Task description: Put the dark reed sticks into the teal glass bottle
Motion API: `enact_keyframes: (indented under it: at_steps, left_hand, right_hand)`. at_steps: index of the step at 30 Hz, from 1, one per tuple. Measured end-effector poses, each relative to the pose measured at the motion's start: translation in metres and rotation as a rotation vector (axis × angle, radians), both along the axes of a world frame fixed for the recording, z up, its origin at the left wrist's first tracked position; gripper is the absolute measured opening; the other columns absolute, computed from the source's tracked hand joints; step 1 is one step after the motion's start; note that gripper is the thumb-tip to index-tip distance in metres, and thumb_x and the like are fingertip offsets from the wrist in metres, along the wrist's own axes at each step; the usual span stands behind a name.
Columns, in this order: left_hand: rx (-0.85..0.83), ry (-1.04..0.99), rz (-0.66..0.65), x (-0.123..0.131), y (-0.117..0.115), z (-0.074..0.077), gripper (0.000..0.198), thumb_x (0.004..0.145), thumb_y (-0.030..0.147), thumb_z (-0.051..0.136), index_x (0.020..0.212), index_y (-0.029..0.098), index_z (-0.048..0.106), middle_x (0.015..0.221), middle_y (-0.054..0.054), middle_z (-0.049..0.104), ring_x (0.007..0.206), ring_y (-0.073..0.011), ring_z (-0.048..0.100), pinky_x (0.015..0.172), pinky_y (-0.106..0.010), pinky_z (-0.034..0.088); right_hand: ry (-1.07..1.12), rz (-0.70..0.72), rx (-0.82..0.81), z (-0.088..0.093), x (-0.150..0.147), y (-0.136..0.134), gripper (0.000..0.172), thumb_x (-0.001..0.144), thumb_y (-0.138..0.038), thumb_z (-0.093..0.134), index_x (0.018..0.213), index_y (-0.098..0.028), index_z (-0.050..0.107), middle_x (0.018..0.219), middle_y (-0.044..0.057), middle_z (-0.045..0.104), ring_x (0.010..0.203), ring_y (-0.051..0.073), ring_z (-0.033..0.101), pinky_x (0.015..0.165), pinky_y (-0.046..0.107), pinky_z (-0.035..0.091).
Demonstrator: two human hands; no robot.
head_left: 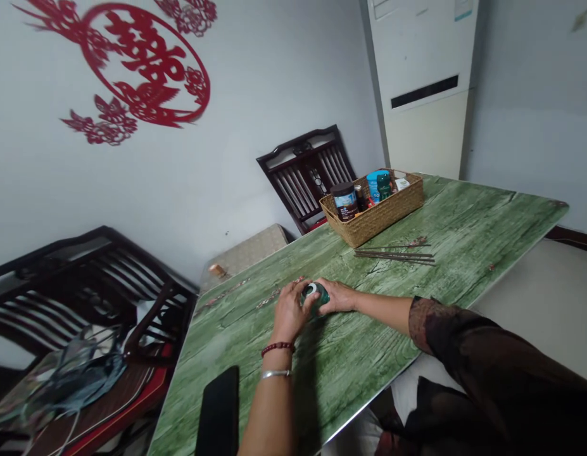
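1. A dark phone [220, 408] lies at the near edge of the green table [369, 354].
2. Mid-table, the left hand [289, 310] and right hand [338, 296] both curl closed around a small green jar [315, 295]. It is gripped, and its pale cap seems to be on, though fingers hide much.
3. Beyond lie thin sticks [395, 255], then a basket [376, 218] of containers, with no hand near them.

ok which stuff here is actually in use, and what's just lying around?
In use: small green container, held on the table between left hand and right hand.
Lying about: wicker basket of jars, thin sticks, black phone.
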State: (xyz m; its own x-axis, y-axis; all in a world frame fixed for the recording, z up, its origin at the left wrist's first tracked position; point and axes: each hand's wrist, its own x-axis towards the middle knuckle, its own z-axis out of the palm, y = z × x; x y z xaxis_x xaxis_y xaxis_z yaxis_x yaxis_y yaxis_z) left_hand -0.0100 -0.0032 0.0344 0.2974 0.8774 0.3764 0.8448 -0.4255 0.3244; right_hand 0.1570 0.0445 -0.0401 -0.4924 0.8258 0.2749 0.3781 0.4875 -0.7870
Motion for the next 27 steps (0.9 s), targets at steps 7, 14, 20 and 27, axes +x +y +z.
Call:
enact_keyframes:
  at_steps: [7,14,20,27]
  left_hand:
    - [-0.017,-0.084,-0.036,-0.006,0.001,0.002,0.039,0.086,0.041,0.061,0.117,0.019,0.071,0.108,-0.015,0.07,0.106,-0.031,0.063,0.098,-0.049,0.046]
    - [-0.285,-0.838,0.027,-0.025,-0.021,-0.035,0.054,0.077,0.044,0.073,0.126,0.022,0.066,0.134,-0.016,0.063,0.119,-0.0287,0.063,0.105,-0.047,0.046]
    - [-0.483,-1.257,0.2,-0.04,-0.041,-0.061,0.062,0.063,0.038,0.087,0.118,0.022,0.066,0.126,-0.015,0.067,0.126,-0.027,0.059,0.112,-0.042,0.041]
    - [-0.5,-1.338,0.207,-0.025,-0.045,-0.048,0.057,0.057,0.04,0.09,0.105,0.02,0.067,0.1,-0.005,0.07,0.096,-0.0165,0.068,0.09,-0.03,0.053]
  right_hand:
    - [0.003,0.022,-0.008,0.001,0.0,0.001,0.081,0.063,-0.037,0.086,0.132,-0.018,0.049,0.118,0.01,0.067,0.109,0.029,0.064,0.091,0.04,0.049]
    - [0.209,-0.073,-0.183,0.007,0.02,0.001,0.08,0.051,-0.023,0.091,0.124,-0.02,0.06,0.116,0.009,0.069,0.111,0.029,0.064,0.098,0.043,0.048]
    - [0.327,-0.169,-0.342,0.005,0.068,-0.001,0.04,0.07,-0.025,0.078,0.107,-0.016,0.066,0.089,0.004,0.072,0.078,0.018,0.068,0.075,0.032,0.055]
    - [0.494,-0.152,-0.454,0.008,0.094,-0.032,0.042,0.073,-0.056,0.072,0.079,-0.016,0.061,0.065,-0.002,0.064,0.057,0.011,0.062,0.06,0.023,0.05]
